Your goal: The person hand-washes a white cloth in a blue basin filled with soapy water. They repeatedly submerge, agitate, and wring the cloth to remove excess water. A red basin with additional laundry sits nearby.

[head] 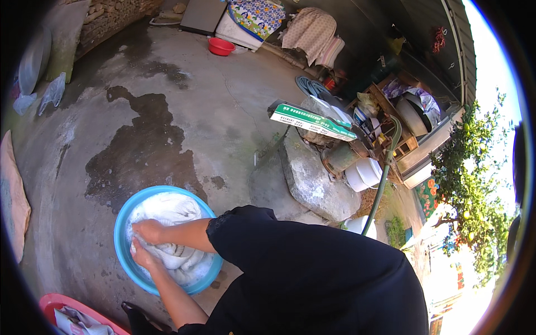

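A round light-blue plastic basin (121, 255) stands on the concrete floor, holding sudsy water and a bunched white cloth (180, 207). My right hand (149, 231) is curled into a fist on the cloth, near the basin's left side. Just below it, my left hand (144, 256) grips a fold of the same cloth, its thumb uppermost. The two hands are close together, and the fingertips are partly hidden by cloth and foam.
At the lower left lies a pink tub (63, 300) with fabric in it. A flat stone slab (318, 184) rises to the right, near a green hose (383, 176) and a white bucket (363, 173). A wet patch (142, 146) darkens the floor. Further back sits a red basin (221, 46).
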